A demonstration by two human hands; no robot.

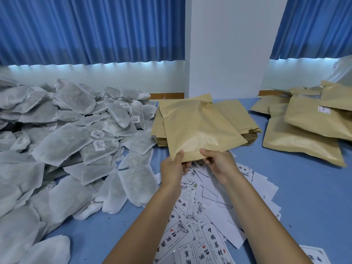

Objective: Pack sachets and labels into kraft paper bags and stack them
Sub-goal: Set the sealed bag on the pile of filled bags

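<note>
Both hands hold one kraft paper bag [200, 130] by its near edge, lifted above the blue table. My left hand [174, 166] pinches the bag's near left corner with the thumb on top. My right hand [219, 161] grips the near edge beside it, thumb on top and fingers underneath. Behind the bag lies a stack of flat kraft bags [242, 119]. A big heap of grey-white sachets [72, 141] with small barcode tags fills the left. Printed white labels [205, 216] lie scattered under my forearms.
Filled kraft bags [304, 134] are piled at the right, some overlapping. Bare blue table [314, 206] shows at the near right and near left of the labels. A white wall pillar and blue curtains stand behind the table.
</note>
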